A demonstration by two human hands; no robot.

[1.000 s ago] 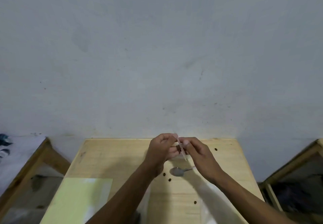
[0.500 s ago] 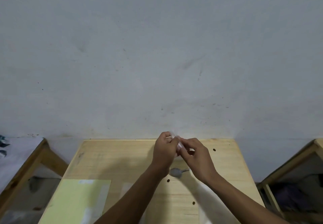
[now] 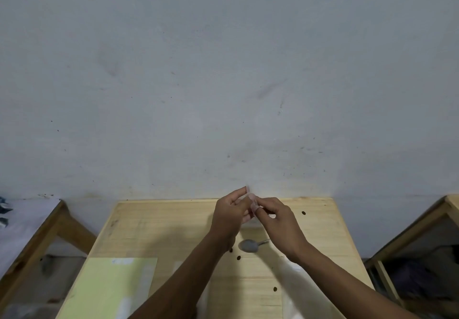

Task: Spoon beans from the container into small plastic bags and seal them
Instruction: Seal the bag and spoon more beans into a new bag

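Note:
Both my hands are raised above the far middle of the wooden table [image 3: 154, 221]. My left hand [image 3: 229, 215] and my right hand [image 3: 279, 221] pinch a small clear plastic bag [image 3: 252, 205] between their fingertips. The bag is mostly hidden by my fingers, and what it holds cannot be seen. A metal spoon [image 3: 249, 245] lies on the table below my hands, bowl to the left. A few dark beans [image 3: 239, 258] lie loose on the wood. The bean container is out of view.
A pale green sheet [image 3: 111, 286] lies at the table's near left. Clear plastic [image 3: 300, 291] lies under my right forearm. Wooden furniture stands on the left [image 3: 37, 234] and on the right [image 3: 409, 229]. A grey wall [image 3: 223, 82] rises right behind the table.
My hands have lifted slightly and shifted toward the wall, still working the small bag between the fingertips. The spoon has stayed in place.

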